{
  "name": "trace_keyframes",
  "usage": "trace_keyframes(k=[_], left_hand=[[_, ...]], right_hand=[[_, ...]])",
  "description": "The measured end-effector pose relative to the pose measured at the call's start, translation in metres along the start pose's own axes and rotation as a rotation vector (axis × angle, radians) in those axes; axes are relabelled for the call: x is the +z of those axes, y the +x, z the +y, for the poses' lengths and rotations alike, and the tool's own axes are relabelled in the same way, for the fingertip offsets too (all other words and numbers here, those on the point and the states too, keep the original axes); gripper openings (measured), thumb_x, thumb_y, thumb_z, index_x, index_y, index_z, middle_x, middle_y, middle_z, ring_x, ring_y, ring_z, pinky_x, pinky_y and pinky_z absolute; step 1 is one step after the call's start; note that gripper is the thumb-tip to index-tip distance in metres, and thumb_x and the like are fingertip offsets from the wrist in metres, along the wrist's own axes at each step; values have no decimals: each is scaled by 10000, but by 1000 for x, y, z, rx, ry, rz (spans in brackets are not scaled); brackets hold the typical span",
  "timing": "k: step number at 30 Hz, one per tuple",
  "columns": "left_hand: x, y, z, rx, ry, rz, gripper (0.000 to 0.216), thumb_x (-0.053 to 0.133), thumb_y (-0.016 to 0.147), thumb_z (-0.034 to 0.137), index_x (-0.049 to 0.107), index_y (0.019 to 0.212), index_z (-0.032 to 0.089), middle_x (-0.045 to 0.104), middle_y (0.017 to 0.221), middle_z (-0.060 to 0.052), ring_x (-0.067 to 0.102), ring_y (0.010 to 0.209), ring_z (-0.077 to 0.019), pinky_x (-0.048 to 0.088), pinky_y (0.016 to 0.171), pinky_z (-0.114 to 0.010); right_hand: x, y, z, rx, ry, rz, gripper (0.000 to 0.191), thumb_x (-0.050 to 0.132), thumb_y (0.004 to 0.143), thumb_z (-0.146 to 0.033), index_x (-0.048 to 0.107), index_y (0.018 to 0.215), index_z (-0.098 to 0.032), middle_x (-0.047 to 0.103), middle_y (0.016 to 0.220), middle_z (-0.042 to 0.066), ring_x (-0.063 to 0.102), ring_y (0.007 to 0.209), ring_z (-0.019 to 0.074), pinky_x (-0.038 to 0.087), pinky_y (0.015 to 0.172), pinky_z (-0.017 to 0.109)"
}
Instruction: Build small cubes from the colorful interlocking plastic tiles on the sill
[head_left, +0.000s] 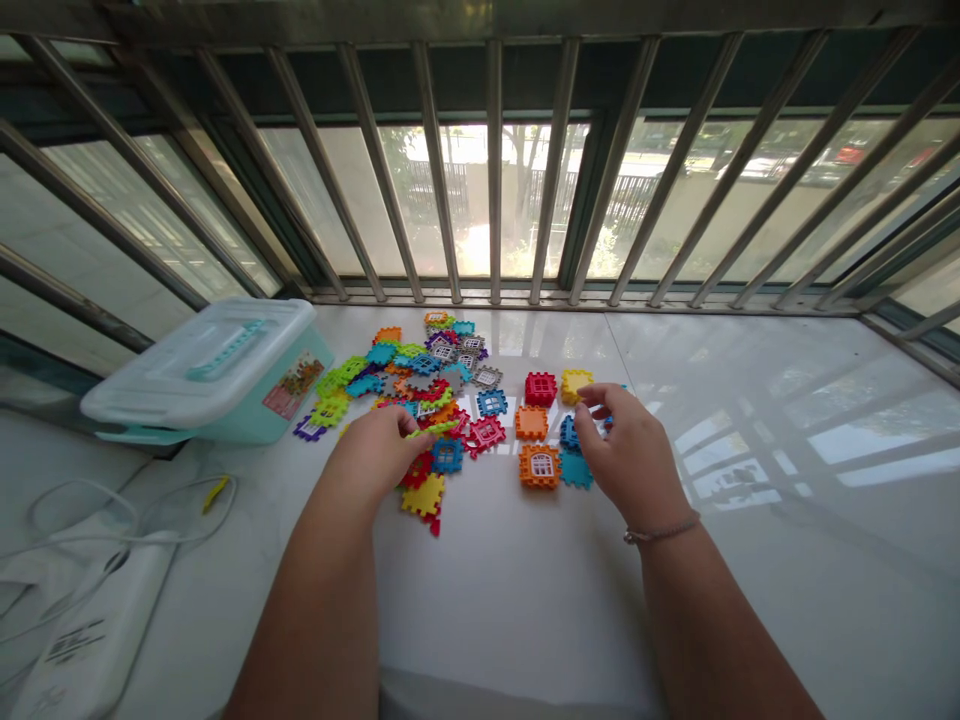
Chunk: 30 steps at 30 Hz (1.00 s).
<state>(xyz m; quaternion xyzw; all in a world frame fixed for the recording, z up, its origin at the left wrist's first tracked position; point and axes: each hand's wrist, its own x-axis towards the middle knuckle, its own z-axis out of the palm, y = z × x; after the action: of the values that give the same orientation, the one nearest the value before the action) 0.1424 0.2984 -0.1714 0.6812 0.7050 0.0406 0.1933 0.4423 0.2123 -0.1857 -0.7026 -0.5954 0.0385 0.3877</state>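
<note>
My left hand (373,458) pinches a lime-green interlocking tile (442,428), seen nearly edge-on, above a loose pile of colourful toothed plastic tiles (424,385). A blue tile (448,456) and a yellow tile (424,495) lie just beside and below its fingers. My right hand (634,450) hovers over sorted stacks, thumb and fingers apart. Closest to its fingertips are a yellow stack (577,385) and a blue stack (569,432), the latter partly hidden by the thumb. Left of these stand red (541,388) and orange stacks (531,422), an orange window tile (540,466) and a light-blue tile (577,470).
A teal storage box (247,400) with a translucent lid is at the left. White cables (210,535) and a power strip (101,625) lie at the lower left. Metal bars (495,180) line the far edge of the glossy white surface (510,600).
</note>
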Motion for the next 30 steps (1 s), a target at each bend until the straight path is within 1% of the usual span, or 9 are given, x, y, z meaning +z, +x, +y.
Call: trace_keyframes(k=[4, 7, 12, 17, 19, 21, 24, 27, 30], left_hand=[[-5, -11, 19, 239, -189, 196, 309, 733, 879, 527, 626, 825, 242, 706, 763, 5, 619, 702, -193, 372, 647, -310], [0, -15, 30, 336, -261, 190, 286, 730, 889, 493, 619, 817, 240, 692, 750, 10, 598, 693, -181, 388, 654, -301], [11, -12, 33, 278, -341, 175, 327, 795, 854, 533, 652, 829, 240, 668, 704, 21, 583, 668, -177, 368, 621, -299], [21, -6, 35, 229, -738, 72, 453, 865, 791, 619, 690, 931, 225, 746, 802, -8, 644, 714, -182, 436, 635, -280], [25, -5, 37, 242, -818, 32, 484, 871, 785, 639, 694, 940, 216, 749, 817, -21, 658, 735, -186, 453, 642, -277], [28, -4, 38, 254, -830, 10, 489, 860, 797, 648, 705, 952, 212, 746, 818, -27, 657, 737, -186, 459, 640, -274], [31, -1, 37, 264, -782, 28, 464, 828, 834, 631, 737, 1003, 209, 766, 866, -40, 670, 766, -191, 481, 662, -280], [33, 2, 34, 273, -747, 37, 447, 798, 864, 566, 763, 1134, 211, 797, 981, -58, 702, 830, -204, 523, 719, -295], [33, 3, 34, 283, -673, 8, 456, 781, 886, 474, 768, 1266, 224, 804, 1064, -60, 725, 895, -218, 546, 772, -311]], right_hand=[[1, -3, -10, 48, 110, -28, 262, 587, 1013, -409, 712, 1135, -215, 800, 1039, 90, 715, 790, 223, 559, 750, 371], [3, -6, -17, 61, 173, -79, 264, 591, 1030, -439, 716, 1140, -235, 809, 1045, 72, 712, 744, 203, 551, 714, 351], [5, -8, -22, 21, 132, -122, 231, 590, 1032, -412, 717, 1118, -238, 810, 981, 62, 702, 716, 205, 521, 680, 339], [4, -9, -23, -2, 148, -148, 236, 586, 1048, -411, 719, 1132, -235, 796, 941, 47, 693, 701, 194, 504, 666, 320], [5, -10, -24, -28, 164, -175, 242, 588, 1056, -414, 716, 1159, -235, 792, 957, 43, 694, 710, 188, 503, 669, 313], [6, -11, -25, -59, 165, -207, 241, 590, 1062, -410, 710, 1176, -235, 791, 986, 44, 695, 727, 185, 507, 687, 312], [7, -11, -26, -95, 145, -239, 232, 587, 1067, -391, 702, 1190, -232, 792, 1014, 46, 692, 748, 183, 513, 720, 317], [7, -11, -25, -107, 121, -240, 221, 592, 1062, -372, 702, 1188, -228, 790, 1010, 43, 689, 750, 181, 509, 722, 316], [8, -11, -24, -117, 104, -244, 213, 594, 1061, -359, 705, 1182, -224, 787, 1006, 46, 693, 762, 184, 508, 731, 315]])
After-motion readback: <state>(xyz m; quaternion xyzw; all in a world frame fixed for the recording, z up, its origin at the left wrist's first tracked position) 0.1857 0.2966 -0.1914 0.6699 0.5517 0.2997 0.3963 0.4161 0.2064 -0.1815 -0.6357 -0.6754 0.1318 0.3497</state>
